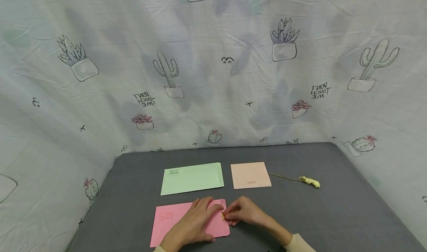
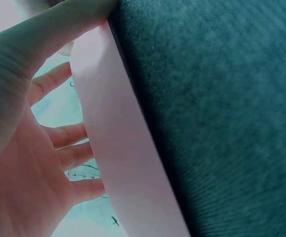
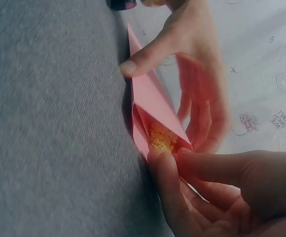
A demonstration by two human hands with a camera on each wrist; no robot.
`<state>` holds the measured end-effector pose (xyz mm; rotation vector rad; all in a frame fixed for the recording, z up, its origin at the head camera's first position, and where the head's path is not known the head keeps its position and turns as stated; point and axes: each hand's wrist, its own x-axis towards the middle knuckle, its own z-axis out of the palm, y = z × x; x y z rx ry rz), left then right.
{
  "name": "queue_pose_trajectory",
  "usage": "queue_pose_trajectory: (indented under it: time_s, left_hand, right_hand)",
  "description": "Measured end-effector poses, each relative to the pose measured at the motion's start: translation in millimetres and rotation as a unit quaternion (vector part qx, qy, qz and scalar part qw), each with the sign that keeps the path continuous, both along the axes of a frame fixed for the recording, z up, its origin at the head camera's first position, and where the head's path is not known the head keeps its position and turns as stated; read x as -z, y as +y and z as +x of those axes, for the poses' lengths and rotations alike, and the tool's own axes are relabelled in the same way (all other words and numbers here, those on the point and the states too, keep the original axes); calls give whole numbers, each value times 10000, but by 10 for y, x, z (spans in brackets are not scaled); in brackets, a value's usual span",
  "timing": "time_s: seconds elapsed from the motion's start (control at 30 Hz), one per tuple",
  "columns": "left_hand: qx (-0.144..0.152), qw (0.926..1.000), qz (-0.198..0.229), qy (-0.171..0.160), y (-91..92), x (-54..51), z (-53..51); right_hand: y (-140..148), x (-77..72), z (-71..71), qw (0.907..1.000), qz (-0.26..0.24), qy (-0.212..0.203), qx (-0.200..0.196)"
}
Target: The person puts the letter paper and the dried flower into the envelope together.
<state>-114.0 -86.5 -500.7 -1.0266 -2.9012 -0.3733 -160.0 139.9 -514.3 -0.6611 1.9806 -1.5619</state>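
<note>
Nearest, the left hand (image 1: 197, 224) spans a smooth pink paper envelope (image 1: 166, 222), its grip squeezing opposite long edges so the mouth bows apart. The right hand (image 1: 245, 210) has its grip pinched on a ruffled yellow flower (image 3: 161, 137) at that mouth, so filling seems only part done. Untouched on the woven grey worktop (image 1: 317, 216) lie a flat green envelope (image 1: 192, 179), a squarish peach sheet (image 1: 250, 175) and a thin-stemmed yellow bloom (image 1: 309, 181).
</note>
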Motion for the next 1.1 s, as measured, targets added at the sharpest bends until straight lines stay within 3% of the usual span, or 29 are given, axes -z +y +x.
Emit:
queue_pose_trajectory:
  time_s: [0.17, 0.6, 0.83, 1.1]
  left_hand:
    - [-11, 10000, 47, -78, 8, 1, 3]
    - [-17, 9999, 99, -94, 4, 24, 5]
    - [65, 10000, 8, -31, 3, 26, -14]
    - [77, 9998, -148, -72, 17, 1, -26]
  right_hand:
    - [-14, 12, 20, 9977, -378, -506, -230]
    - [-33, 4, 40, 9956, -516, -677, -397]
    - [14, 2, 12, 9980, -330, -475, -265]
    - [121, -94, -159, 9989, 14, 192, 430]
